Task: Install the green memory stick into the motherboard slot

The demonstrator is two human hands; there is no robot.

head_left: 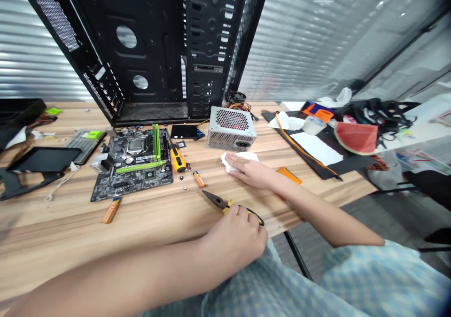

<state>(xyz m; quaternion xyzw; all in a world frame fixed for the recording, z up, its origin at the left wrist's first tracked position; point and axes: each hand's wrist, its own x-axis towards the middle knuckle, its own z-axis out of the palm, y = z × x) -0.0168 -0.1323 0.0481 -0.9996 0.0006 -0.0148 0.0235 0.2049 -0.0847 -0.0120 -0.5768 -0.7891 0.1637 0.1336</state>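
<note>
My left hand [239, 235] is closed around the yellow handles of needle-nose pliers [216, 200], near the table's front edge. The dark jaws point away to the left, just over the wood. Farther forward, my right hand [252, 170] has its fingers bent over a crumpled white tissue [246, 156] and presses it to the tabletop. Right behind the tissue stands a grey power supply [230, 128]. An orange battery [199, 179] lies left of my right hand. Partly hidden behind my right forearm is a flat orange piece [289, 174].
A motherboard [141, 159] with green slots lies left, a yellow-handled screwdriver [178, 159] beside it. Another battery [112, 210] is in front. Behind rises an open black computer case [155, 54]. At right, a black mat [306, 150] bears paper, tape and a watermelon-slice-shaped item [356, 138].
</note>
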